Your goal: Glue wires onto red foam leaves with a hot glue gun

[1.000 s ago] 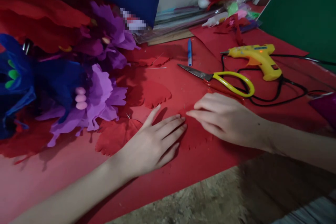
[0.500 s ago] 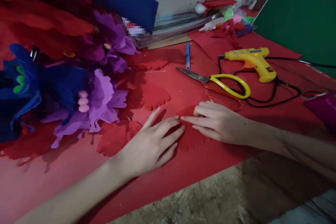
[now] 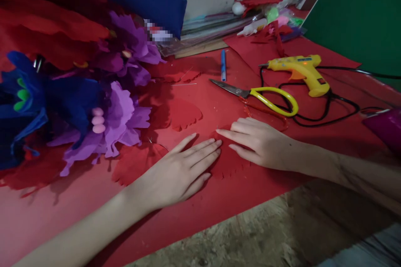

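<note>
A thin red petal piece (image 3: 230,166) with a notched edge lies flat on the red tabletop (image 3: 175,233). My left hand (image 3: 183,169) rests palm down over its left side, fingers stretched out. From the right, my right hand (image 3: 261,142) touches the same piece, its index finger extended near my left fingertips and its thumb apart. Part of the piece is hidden under both hands. Beside my left wrist lies another red petal (image 3: 133,164) with a thin wire at its top. Beyond my left hand is a further scalloped red petal (image 3: 186,114).
Scissors (image 3: 238,91) with yellow handles lie beyond my right hand, near a yellow glue gun (image 3: 302,67) and its black cord. A blue pen (image 3: 223,66) lies farther back. Purple flowers (image 3: 120,106) and blue flowers (image 3: 67,100) crowd the left. A green board (image 3: 360,16) stands at right.
My left fingers have straightened and flattened on the red petal piece. My right index fingertip has shifted slightly up and away from them, and the right hand has risen a little.
</note>
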Demonstrator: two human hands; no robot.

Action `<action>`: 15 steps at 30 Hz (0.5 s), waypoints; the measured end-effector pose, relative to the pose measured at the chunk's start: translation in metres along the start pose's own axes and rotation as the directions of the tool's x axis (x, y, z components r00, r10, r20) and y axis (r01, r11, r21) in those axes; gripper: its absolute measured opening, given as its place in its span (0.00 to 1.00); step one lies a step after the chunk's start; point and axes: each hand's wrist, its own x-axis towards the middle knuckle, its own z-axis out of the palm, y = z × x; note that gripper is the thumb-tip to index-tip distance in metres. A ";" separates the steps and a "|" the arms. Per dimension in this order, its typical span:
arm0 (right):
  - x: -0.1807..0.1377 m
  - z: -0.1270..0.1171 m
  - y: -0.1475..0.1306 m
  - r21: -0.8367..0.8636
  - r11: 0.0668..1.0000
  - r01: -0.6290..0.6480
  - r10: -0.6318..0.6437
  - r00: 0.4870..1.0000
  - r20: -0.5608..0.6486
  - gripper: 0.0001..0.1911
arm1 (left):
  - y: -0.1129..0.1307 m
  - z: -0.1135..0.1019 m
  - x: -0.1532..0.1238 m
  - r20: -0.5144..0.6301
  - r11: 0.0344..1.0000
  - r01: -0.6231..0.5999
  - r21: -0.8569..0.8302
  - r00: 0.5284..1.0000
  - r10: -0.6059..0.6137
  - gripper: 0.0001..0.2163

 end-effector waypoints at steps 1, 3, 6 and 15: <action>0.000 0.000 0.000 0.001 1.000 0.001 -0.001 1.000 -0.001 0.17 | -0.001 -0.001 0.000 0.019 1.000 -0.006 0.000 1.000 0.006 0.20; 0.000 0.000 0.000 0.001 1.000 0.003 -0.003 1.000 -0.002 0.17 | -0.004 -0.004 0.000 0.065 0.999 -0.037 0.001 0.997 0.037 0.20; 0.000 -0.001 0.000 -0.001 1.000 0.011 -0.011 1.000 0.001 0.17 | -0.008 -0.008 0.000 0.133 0.994 -0.109 0.008 0.985 0.107 0.20; -0.002 -0.001 0.001 -0.019 1.000 0.010 -0.010 1.000 0.013 0.18 | -0.013 -0.010 0.001 0.193 0.980 -0.200 -0.007 0.961 0.197 0.22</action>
